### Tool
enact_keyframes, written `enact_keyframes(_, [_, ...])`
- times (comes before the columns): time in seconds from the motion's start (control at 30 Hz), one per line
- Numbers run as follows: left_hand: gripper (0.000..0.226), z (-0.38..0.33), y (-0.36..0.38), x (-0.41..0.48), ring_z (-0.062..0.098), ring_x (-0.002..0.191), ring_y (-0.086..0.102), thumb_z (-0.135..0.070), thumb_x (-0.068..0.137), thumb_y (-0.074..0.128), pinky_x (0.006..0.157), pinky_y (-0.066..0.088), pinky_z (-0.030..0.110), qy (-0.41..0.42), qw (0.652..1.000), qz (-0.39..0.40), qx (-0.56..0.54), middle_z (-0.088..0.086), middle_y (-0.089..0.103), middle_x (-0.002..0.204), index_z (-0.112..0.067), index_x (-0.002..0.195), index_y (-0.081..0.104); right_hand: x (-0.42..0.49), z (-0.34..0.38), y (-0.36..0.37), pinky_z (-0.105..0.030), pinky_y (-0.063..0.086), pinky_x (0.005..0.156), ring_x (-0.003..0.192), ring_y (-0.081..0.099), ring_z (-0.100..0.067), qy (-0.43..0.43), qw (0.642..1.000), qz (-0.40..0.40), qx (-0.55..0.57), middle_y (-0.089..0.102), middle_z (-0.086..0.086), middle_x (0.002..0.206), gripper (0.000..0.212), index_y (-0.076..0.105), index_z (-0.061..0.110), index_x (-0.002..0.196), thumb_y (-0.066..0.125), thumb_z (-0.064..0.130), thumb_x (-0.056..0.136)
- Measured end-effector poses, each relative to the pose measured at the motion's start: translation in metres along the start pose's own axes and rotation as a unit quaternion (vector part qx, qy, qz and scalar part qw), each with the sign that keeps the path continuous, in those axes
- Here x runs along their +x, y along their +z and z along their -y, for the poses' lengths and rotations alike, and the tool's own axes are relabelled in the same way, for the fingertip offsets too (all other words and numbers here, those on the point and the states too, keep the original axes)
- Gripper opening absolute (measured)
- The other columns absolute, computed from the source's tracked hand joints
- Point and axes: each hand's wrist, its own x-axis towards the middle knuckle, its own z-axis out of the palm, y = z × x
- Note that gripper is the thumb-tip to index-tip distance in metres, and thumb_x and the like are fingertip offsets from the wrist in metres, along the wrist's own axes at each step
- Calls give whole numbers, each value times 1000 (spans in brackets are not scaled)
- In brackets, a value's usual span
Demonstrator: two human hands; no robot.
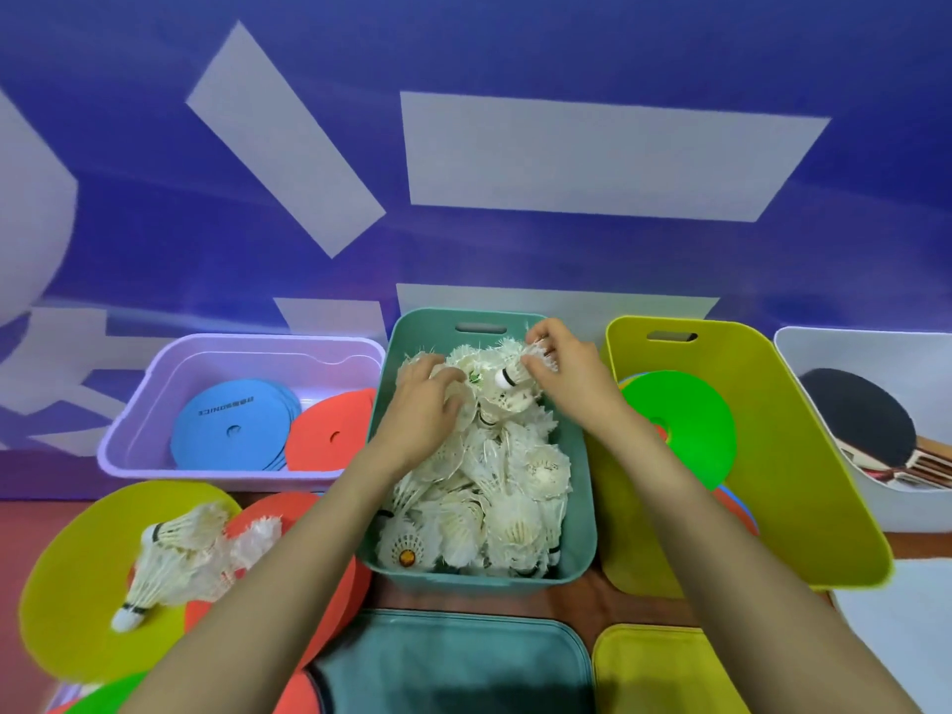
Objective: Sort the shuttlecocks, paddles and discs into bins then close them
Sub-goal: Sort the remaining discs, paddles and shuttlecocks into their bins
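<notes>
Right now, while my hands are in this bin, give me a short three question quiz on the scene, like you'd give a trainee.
1. True or false: the left hand and right hand are both in the purple bin.
2. Which bin holds the paddles? A purple, B the white bin, C yellow-green.
3. Fill in: the loose shuttlecocks lie partly on a red disc, partly on a ___ disc.
Key: 1 false, both are in the teal bin among the shuttlecocks; 2 B; 3 yellow disc.
</notes>
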Motion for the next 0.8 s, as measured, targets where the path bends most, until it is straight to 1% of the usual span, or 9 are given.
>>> enact_keyframes(0.1, [52,-10,0,-3,19,138,26,-23,92,56,113,20,30,59,996,24,-57,1,33,147,-19,140,38,8,-1,-5,-39,47,75,89,59,-33,-17,998,-52,-22,65,-13,98,21,50,14,113,52,17,92])
enact_keyframes(0.2, [61,-21,5,0,15,138,24,-32,92,56,114,19,31,130,989,56,-38,-3,28,151,-26,146,29,13,-1,-2,-39,47,77,94,59,-34,-25,995,-88,-27,64,-16,105,27,47,13,122,48,14,95])
enact_keyframes(0.3, [41,-23,9,5,17,138,26,-32,95,48,113,18,32,151,984,65,71,-2,28,152,-25,136,46,16,-7,2,-36,40,67,90,58,-36,-5,994,-97,-57,62,-19,101,34,39,11,130,43,11,96])
enact_keyframes(0.37, [31,-17,7,6,20,135,31,-32,96,45,111,17,31,125,982,53,128,0,33,149,-20,121,60,18,-14,7,-34,34,61,87,57,-38,5,991,-68,-118,62,-22,99,33,37,9,128,40,8,96])
enact_keyframes(0.43, [32,-10,2,6,20,135,29,-38,95,46,112,16,33,105,980,69,156,1,40,143,-18,113,65,20,-22,13,-35,36,62,88,58,-38,7,982,-9,-188,62,-22,100,33,39,10,125,40,2,93])
enact_keyframes(0.57, [36,-12,0,6,21,141,18,-46,92,50,115,5,49,50,966,177,180,2,48,138,-17,106,66,24,-32,29,-36,46,68,89,60,-35,3,969,80,-236,64,-16,103,39,49,16,117,43,-6,86])
enact_keyframes(0.7, [35,-29,15,9,25,142,19,-43,94,47,114,1,58,13,949,225,222,5,53,132,-17,113,62,30,-33,36,-31,41,67,90,59,-32,0,959,127,-254,63,-13,107,32,57,17,109,43,-3,87])
enact_keyframes(0.77, [37,-33,19,11,28,139,24,-43,93,48,113,3,60,7,949,216,231,7,54,130,-18,118,59,32,-31,35,-33,45,75,100,58,-31,-2,955,153,-255,60,-14,117,34,56,18,117,44,1,90])
enact_keyframes(0.8, [39,-34,19,12,28,137,26,-45,91,51,112,3,60,3,955,203,217,7,54,130,-19,120,57,32,-30,33,-36,47,83,109,55,-32,-7,955,161,-249,57,-14,125,36,53,18,124,45,4,92])
